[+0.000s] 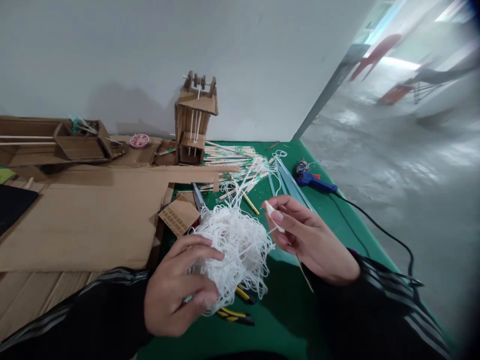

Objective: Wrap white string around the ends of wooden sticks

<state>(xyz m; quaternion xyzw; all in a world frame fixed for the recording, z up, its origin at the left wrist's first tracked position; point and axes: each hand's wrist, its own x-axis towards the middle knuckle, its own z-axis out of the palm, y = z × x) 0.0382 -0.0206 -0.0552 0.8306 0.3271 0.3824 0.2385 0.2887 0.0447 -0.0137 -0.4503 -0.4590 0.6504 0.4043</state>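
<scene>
My left hand (176,287) is closed around a tangled bundle of white string (234,245), held just above the green table (296,310). My right hand (307,235) pinches a strand of that string between thumb and fingers, with a small white piece at the fingertips (270,210). Loose loops of the string trail away toward the back of the table. Yellow-handled pliers (236,315) lie under the bundle.
Large cardboard sheets (82,220) cover the left. A cardboard tower model (195,122) stands at the back beside a pile of wooden sticks (228,155). A blue glue gun (313,181) with a black cord lies at the right edge. Scissors (198,196) rest near a small cardboard scrap (179,215).
</scene>
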